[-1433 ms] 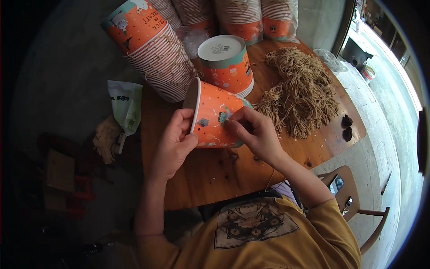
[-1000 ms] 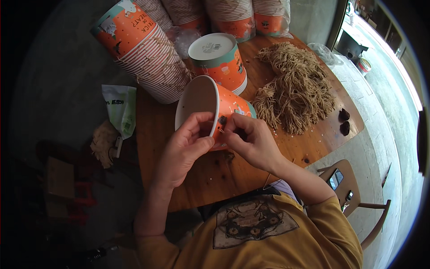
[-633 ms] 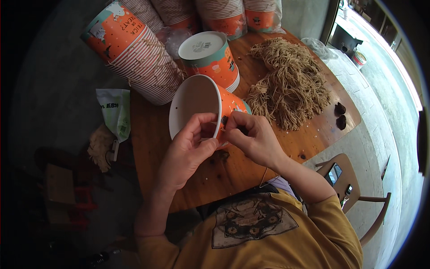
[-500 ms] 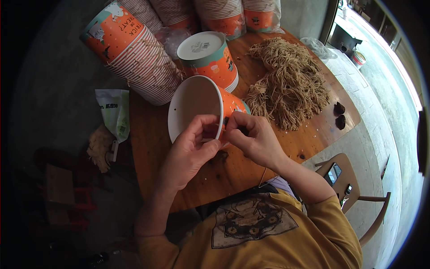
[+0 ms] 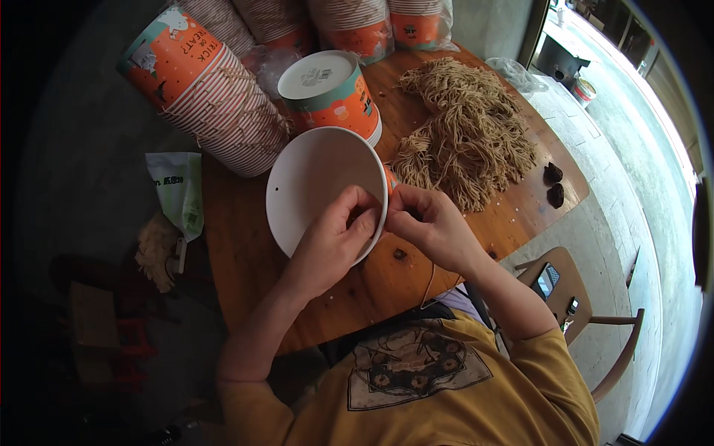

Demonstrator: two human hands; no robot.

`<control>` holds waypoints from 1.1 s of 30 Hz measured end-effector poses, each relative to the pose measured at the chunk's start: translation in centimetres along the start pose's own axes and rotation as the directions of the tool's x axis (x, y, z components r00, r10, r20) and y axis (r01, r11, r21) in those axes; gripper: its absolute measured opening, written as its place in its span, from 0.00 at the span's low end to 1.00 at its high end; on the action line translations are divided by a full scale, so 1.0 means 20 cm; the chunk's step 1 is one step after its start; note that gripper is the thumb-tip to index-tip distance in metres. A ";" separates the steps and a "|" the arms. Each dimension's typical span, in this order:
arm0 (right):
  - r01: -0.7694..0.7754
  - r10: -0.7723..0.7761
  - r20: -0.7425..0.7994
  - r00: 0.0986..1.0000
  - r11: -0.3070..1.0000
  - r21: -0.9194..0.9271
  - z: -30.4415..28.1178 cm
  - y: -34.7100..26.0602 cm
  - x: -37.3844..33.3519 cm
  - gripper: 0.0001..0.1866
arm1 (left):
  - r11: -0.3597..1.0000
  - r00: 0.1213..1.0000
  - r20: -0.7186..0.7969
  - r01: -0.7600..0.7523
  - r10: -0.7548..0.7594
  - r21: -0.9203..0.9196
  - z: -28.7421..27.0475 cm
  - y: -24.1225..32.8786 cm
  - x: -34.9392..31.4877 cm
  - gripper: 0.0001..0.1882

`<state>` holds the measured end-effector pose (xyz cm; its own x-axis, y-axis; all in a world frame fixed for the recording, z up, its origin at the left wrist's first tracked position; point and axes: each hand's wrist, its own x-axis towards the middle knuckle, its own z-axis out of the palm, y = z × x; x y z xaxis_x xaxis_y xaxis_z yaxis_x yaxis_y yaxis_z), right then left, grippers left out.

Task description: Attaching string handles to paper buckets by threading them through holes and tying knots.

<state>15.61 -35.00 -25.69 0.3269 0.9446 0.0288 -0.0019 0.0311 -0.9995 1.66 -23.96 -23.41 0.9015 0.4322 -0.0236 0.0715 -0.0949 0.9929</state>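
An orange paper bucket with a white inside lies tilted on the table, its mouth turned toward me. A small hole shows in its left wall. My left hand reaches inside the mouth, thumb and fingers pinched together by the right wall; what they hold is hidden. Just outside that wall, my right hand is closed in a pinch close to the rim. A thin tan cord hangs from under the right hand toward my lap. Whether it passes through the bucket wall cannot be seen.
Behind the bucket stand an upturned bucket stack and a leaning nested stack with cords. A heap of tan cords lies right, near two dark lumps. A chair holds a phone. Bagged buckets line the back.
The bucket has turned so that more of its inside faces me. My left fingers have curled tighter inside it, and my right hand stays at the wall. The whole view has shifted slightly.
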 end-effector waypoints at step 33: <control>0.082 -0.078 0.074 0.994 0.995 -0.057 -0.35 -0.06 0.02 0.07 | 0.991 0.995 -0.017 0.097 -0.099 -0.095 0.08 0.07 0.32 0.05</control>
<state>22.38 -37.05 -24.49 0.2557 0.9608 0.1070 0.0784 0.0897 -0.9929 8.25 -22.65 -22.27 0.8824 0.4551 -0.1197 0.1174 0.0334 0.9925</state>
